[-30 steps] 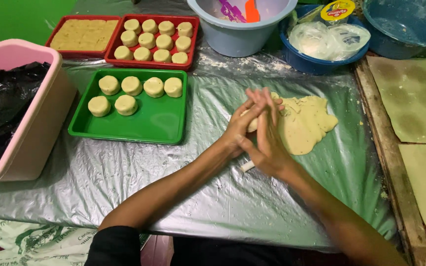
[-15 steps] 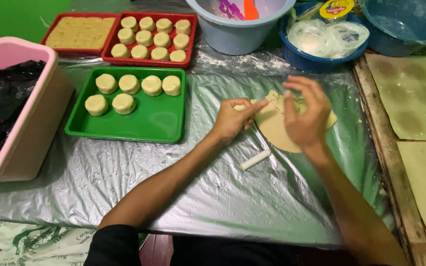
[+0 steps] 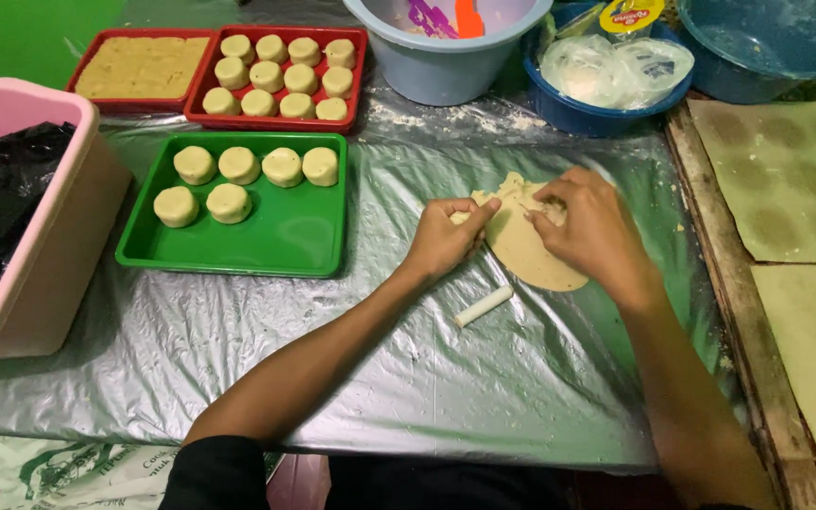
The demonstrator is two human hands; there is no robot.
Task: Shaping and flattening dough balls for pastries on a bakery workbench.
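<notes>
Hands parted since second ago, no longer pressed palm to palm; both dropped onto dough sheet on plastic-covered table. Rolling apparently over, pinching next portion. Left hand curled around small dough lump, right hand fingertips digging into sheet. Dough pale, flat, ragged-edged, beside green tray; white stick near.
</notes>
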